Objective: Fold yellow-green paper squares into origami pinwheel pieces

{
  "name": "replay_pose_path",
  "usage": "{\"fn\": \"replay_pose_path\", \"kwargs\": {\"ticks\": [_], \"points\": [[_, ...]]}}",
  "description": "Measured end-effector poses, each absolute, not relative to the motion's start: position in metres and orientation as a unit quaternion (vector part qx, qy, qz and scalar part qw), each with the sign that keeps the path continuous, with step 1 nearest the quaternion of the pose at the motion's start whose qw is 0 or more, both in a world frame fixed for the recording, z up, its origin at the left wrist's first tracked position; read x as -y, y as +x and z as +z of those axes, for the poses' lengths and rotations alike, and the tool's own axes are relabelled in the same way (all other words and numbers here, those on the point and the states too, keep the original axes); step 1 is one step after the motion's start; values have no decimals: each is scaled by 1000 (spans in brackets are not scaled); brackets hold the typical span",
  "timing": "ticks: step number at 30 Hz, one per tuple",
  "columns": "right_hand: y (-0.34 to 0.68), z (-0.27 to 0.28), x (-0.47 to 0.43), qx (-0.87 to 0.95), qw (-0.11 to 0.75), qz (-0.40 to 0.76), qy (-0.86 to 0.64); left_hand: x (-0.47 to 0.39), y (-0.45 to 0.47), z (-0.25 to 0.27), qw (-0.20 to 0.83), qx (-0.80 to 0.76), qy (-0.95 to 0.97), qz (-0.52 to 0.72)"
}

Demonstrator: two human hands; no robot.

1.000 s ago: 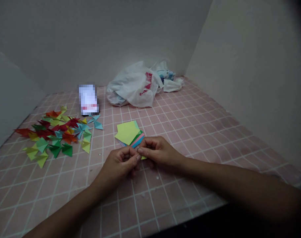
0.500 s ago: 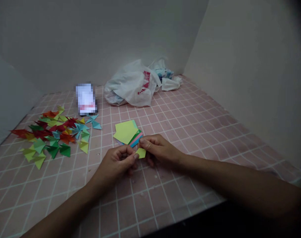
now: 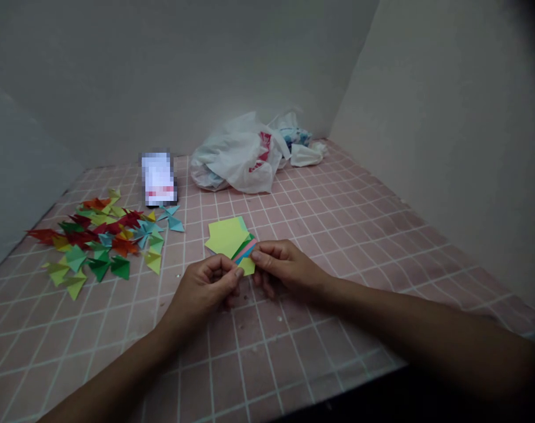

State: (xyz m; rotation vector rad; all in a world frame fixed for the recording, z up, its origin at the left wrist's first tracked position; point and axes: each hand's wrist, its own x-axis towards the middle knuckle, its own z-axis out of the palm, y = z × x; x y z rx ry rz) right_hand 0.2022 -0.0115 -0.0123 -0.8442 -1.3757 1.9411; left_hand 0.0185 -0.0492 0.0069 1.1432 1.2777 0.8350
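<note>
Between my two hands is a small folded piece of yellow paper [image 3: 247,267]. My left hand [image 3: 212,282] pinches its left edge between thumb and fingers. The right edge is pinched by my right hand [image 3: 285,267], whose lower fingers curl beneath. Just behind the hands lies a stack of coloured paper sheets [image 3: 227,235], yellow on top, with green, pink and blue edges fanned out below it. Part of that stack is hidden by my fingers.
Many folded paper shapes [image 3: 100,267] in red, orange, green, yellow and blue lie on the left. A lit phone [image 3: 159,179] stands behind them. White plastic bags [image 3: 238,155] rest near the wall. A pink checked cloth [image 3: 360,235] covers the table.
The view has shifted slightly. The yellow paper has turned a little and shows more of its face between my fingers; both hands still hold it.
</note>
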Motion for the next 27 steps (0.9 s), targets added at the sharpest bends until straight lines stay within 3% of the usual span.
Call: {"fn": "replay_pose_path", "kwargs": {"ticks": [27], "points": [[199, -11, 15, 503, 313, 737, -324, 47, 18, 5, 565, -541, 466, 413]]}}
